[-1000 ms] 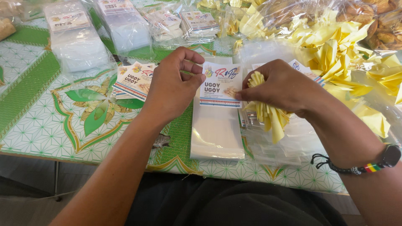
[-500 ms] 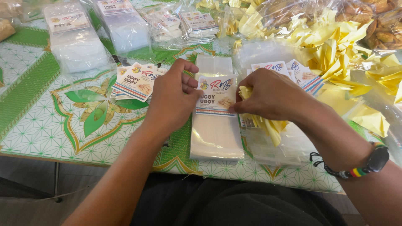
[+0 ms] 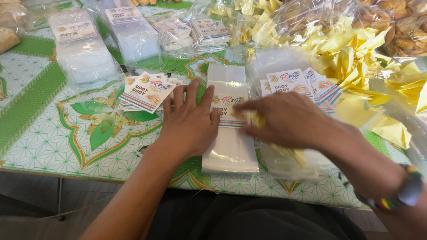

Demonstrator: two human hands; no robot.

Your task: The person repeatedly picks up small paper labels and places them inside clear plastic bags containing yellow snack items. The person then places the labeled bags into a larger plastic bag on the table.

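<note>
Clear plastic bags [image 3: 230, 146] in a flat stack are pressed down by the left hand [image 3: 190, 122], fingers spread open on the stack's left edge. A yellow strip [image 3: 257, 120] is pinched in the blurred right hand [image 3: 289, 120] over the printed label [image 3: 227, 109]. Labelling seems under way; careful alignment is called for next. Loose labels [image 3: 147, 91] lie left; yellow ribbons [image 3: 356, 58] are heaped far right on the green patterned tablecloth [image 3: 53, 138].

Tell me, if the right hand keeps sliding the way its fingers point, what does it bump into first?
Probably the left hand: the right hand points leftward across the clear bag stack toward it.
</note>
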